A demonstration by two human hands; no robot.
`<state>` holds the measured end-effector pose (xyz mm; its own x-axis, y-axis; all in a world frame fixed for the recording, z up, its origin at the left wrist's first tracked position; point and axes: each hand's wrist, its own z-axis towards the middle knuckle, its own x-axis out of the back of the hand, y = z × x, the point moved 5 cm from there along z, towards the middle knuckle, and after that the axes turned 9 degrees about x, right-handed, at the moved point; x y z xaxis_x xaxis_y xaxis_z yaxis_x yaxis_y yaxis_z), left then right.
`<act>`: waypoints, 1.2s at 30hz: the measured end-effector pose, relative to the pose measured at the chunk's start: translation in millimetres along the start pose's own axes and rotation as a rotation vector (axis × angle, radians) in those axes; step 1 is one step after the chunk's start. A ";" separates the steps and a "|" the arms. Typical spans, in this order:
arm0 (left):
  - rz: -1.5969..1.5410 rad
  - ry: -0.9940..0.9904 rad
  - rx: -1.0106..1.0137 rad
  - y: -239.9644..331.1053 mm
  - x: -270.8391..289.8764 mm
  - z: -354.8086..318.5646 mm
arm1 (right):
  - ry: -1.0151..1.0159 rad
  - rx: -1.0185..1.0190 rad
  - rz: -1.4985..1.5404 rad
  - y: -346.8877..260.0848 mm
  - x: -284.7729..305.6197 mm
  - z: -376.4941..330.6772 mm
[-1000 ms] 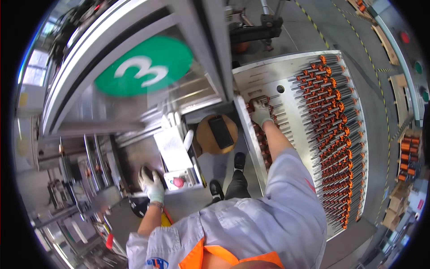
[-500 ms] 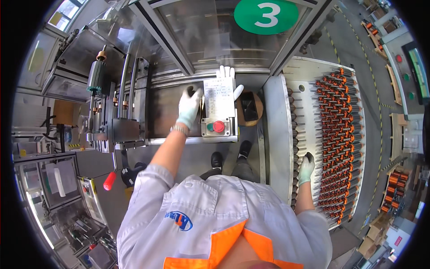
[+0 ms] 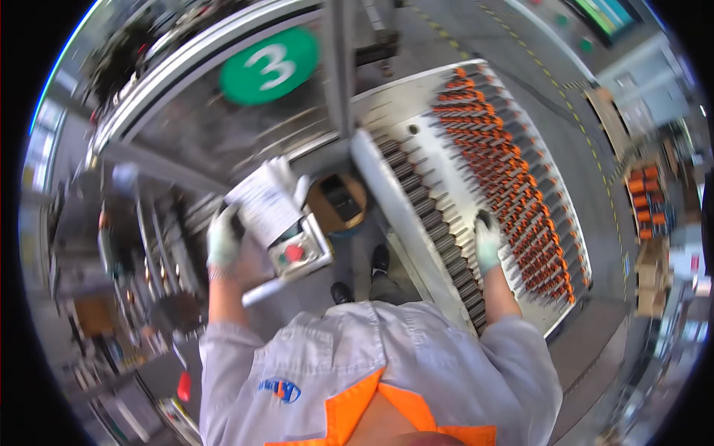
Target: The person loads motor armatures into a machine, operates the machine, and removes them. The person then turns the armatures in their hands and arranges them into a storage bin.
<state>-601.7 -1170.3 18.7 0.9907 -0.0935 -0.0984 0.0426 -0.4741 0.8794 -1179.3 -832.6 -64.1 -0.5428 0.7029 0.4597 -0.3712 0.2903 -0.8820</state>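
While you stand with a metal-framed enclosure (image 3: 342, 74) ahead on your left, a long pale tray (image 3: 430, 154) extends along your right side. Filling its far side are dense rows of orange-wound rotors (image 3: 513, 186), their shafts pointing inward toward your hand. Along its near wall runs a line of dark cylindrical parts (image 3: 440, 236), pale shafts pointing the opposite way. Toward the enclosure, a printed paper sheet (image 3: 266, 204) lies tilted above a small control box (image 3: 280, 263) with a red button. Your gloved right hand (image 3: 487, 241) is over the strip between the two groups, the rotors just to its right and the dark parts a little farther to its left. Its fingers point up the tray, dark at the tips; blur prevents telling whether they are spread, pressed together or pinching a shaft. Your gloved left hand (image 3: 224, 239) is just beside the sheet's left edge, well apart from the tray, its fingers slightly bent; whether they grip anything cannot be told.
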 end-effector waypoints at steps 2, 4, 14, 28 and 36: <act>-0.180 0.017 -0.059 33.8 -10.6 -34.4 | -0.031 -0.077 0.205 -1.6 -13.4 44.4; -0.026 0.040 -0.331 62.2 -11.5 -61.7 | -0.051 -0.224 0.403 -60.8 -33.5 89.2; 0.245 -0.309 -0.263 101.4 -350.5 -40.3 | 0.230 -0.746 1.209 -38.0 -153.9 355.9; 0.130 -0.493 -0.174 76.3 -642.1 174.7 | 0.128 -0.745 1.610 -52.1 -143.8 356.5; 0.186 -0.552 -0.048 -3.9 -743.1 220.7 | 0.144 -0.723 1.551 -43.6 -138.1 353.5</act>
<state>-1366.6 -1292.2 -14.4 0.7686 -0.6201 -0.1572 -0.1069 -0.3668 0.9241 -1354.5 -1171.8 -52.6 0.0431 0.6243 -0.7800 0.8067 -0.4823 -0.3415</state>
